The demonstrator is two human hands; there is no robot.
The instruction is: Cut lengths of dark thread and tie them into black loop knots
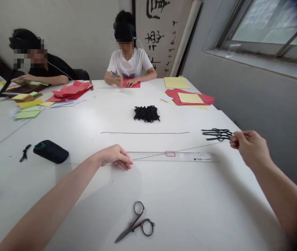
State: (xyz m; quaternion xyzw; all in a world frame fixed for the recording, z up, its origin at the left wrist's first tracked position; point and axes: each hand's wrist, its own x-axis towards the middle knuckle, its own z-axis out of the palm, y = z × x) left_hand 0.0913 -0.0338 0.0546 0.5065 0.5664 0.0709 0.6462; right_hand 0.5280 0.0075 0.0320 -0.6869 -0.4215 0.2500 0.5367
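Note:
A thin dark cord [153, 155] runs taut between my two hands, slanting up to the right above a clear ruler [190, 157]. My left hand [118, 157] pinches one end near the ruler's left end. At the right, my right hand [250, 144] pinches the other end, close to several knotted black cords [216, 134] on the table. A second thin cord [145, 132] lies straight across the table beyond the ruler. Farther back is a bundle of short black cords [147, 114]. Dark metal scissors [136, 223] lie partly spread in front of me.
A black spool-like roll [51, 151] and a small knotted cord [25, 153] lie at left. Red paper [71, 91] and yellow paper [177, 82] are stacked at the back. Across the white table [190, 209] one person [130, 62] writes; another person [54, 66] sits at left.

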